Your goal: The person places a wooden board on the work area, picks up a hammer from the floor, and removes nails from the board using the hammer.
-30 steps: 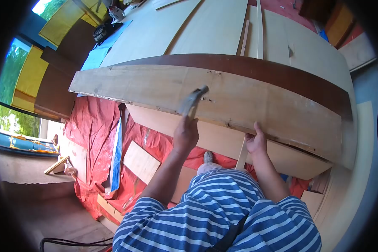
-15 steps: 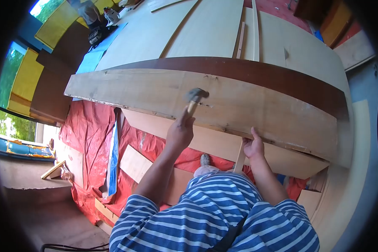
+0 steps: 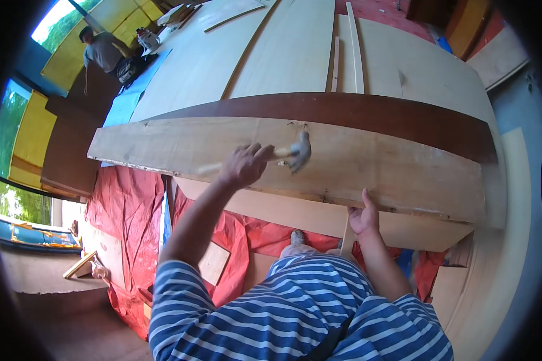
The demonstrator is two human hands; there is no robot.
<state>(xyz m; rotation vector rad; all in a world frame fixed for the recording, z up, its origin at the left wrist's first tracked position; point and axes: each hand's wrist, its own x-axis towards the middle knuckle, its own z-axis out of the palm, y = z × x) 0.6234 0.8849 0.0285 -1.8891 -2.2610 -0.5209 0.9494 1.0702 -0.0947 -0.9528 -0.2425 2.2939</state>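
Observation:
My left hand [image 3: 246, 165] is closed around the pale wooden handle of a claw hammer [image 3: 302, 150]. Its metal head, a little blurred, is over the face of a long, worn wooden board [image 3: 397, 159]; I cannot tell if it touches. My right hand [image 3: 364, 218] grips the near edge of this board, thumb up against its face, fingers partly hidden beneath. Just below that hand a narrow pale wood strip [image 3: 347, 237] runs down toward my body. Small dark marks, perhaps nails or holes, dot the board's face and near edge.
A dark brown board [image 3: 343, 109] lies behind the worn one, with large pale panels [image 3: 283, 48] beyond and thin strips [image 3: 355, 48] on them. Red sheeting [image 3: 126, 204] covers the floor. Another person [image 3: 105, 51] is at the far left, beside a dark bag [image 3: 126, 71].
The hammer has turned from upright to nearly sideways, its head slightly right and lower, as my left hand shifted left and up. My right hand keeps its hold. The other person now stands more upright.

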